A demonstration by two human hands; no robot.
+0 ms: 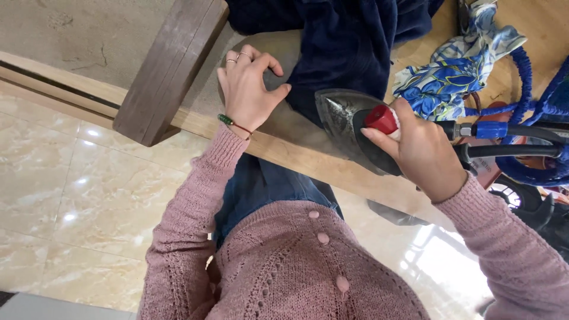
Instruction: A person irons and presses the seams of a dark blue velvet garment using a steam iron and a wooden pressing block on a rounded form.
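Two hands at work on one bench, items entered by size.

1. Pale wooden bench (284, 155), its near edge running slantwise across the view; a dark brown wooden beam (172, 71) crosses its left end and overhangs the edge.
2. Dark navy plush fabric garment (349, 47), spread from the far edge of the bench toward the near edge, laid flat so its surface can be pressed; a fold reaches under the iron's tip.
3. Grey metal steam iron with a red knob and dark handle (347, 127), tilted sole-up near the near edge, nose on the garment's hem. Blue-braided hose (524, 71) runs off toward the right end.
4. Blue-and-white floral patterned cloth (456, 68), bunched at the far right corner, apart from the garment.
5. Right hand (424, 154), clamped round the iron's handle, steering it.
6. Left hand (249, 89), fingers spread and bent, pressing flat beside the garment's edge, probably pinning it; it grips nothing.

Containers: none visible.
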